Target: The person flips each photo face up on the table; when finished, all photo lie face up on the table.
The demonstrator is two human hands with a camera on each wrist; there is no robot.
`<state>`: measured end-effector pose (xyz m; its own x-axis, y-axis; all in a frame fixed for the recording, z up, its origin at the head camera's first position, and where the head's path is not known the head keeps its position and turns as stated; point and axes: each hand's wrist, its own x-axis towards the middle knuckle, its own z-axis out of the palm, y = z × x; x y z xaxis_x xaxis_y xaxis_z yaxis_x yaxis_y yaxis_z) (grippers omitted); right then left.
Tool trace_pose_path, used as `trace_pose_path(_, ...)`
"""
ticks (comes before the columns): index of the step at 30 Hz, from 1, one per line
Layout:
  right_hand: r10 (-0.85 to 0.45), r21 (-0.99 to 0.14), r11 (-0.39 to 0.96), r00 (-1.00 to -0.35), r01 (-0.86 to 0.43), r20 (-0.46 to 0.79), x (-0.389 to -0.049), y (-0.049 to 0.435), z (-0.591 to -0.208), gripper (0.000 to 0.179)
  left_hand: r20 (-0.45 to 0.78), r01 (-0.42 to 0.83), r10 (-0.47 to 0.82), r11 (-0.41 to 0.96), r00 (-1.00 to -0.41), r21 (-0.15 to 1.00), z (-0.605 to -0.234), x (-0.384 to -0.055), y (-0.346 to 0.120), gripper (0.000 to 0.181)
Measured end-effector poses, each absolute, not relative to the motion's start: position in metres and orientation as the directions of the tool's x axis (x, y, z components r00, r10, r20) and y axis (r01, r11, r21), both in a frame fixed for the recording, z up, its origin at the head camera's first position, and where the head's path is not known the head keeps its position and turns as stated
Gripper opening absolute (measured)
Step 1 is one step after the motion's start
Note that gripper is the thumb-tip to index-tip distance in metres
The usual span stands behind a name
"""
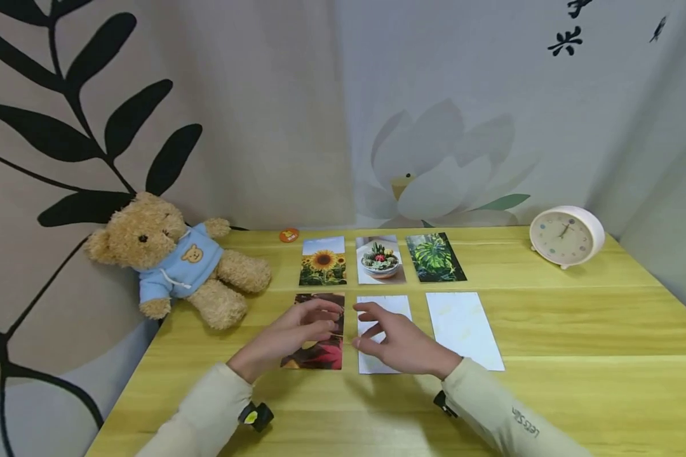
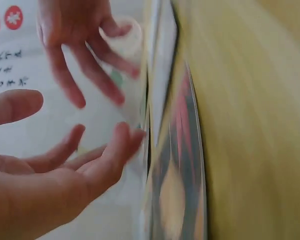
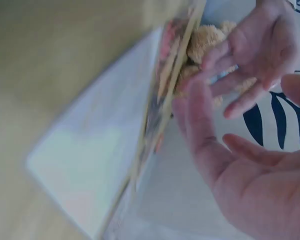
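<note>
Over the front row of cards, my left hand [image 1: 298, 333] hovers above a dark card with red and pink at its lower part [image 1: 327, 357], its fingers loosely bent and nothing held. Facing it, my right hand [image 1: 403, 343] is above a white blank-faced card [image 1: 371, 364], fingers bent and spread, also without anything in them. Another white card [image 1: 465, 333] lies to the right. Behind are three picture cards: a sunflower card [image 1: 322, 260], a potted cactus card [image 1: 380, 260] and a green leaf card [image 1: 436, 257]. In the left wrist view both hands are above the cards, apart from each other.
A teddy bear [image 1: 177, 254] in a blue hoodie leans at the table's left edge. A round white clock [image 1: 566, 237] stands at the back right. A small orange sticker [image 1: 289, 235] lies at the back edge, before a printed curtain [image 1: 274, 114].
</note>
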<state>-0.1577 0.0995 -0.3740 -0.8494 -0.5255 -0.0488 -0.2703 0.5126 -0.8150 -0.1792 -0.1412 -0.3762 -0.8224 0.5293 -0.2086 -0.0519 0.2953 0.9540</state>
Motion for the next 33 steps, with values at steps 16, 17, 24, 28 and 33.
trace_pose_path(16,-0.411,-0.615,0.72,-0.912,-0.323,-0.003,-0.153,0.148,-0.383,0.057,-0.301,-0.281,0.546,0.123,-0.782,0.952,-0.372,-0.176,-0.096,0.053)
trace_pose_path(17,-0.416,-0.605,0.725,-0.91,-0.331,0.0,-0.153,0.149,-0.385,0.057,-0.302,-0.278,0.542,0.128,-0.784,0.952,-0.372,-0.176,-0.095,0.053)
trace_pose_path(24,-0.422,-0.576,0.745,-0.906,-0.337,-0.015,-0.155,0.146,-0.389,0.061,-0.308,-0.282,0.479,0.128,-0.822,0.951,-0.374,-0.181,-0.094,0.051)
trace_pose_path(28,-0.441,-0.547,0.757,-0.897,-0.356,-0.026,-0.154,0.143,-0.388,0.069,-0.293,-0.259,0.432,0.136,-0.853,0.956,-0.377,-0.182,-0.093,0.05)
trace_pose_path(33,-0.461,-0.51,0.765,-0.887,-0.394,-0.006,-0.154,0.136,-0.39,0.072,-0.253,-0.207,0.38,0.157,-0.89,0.966,-0.381,-0.181,-0.091,0.049)
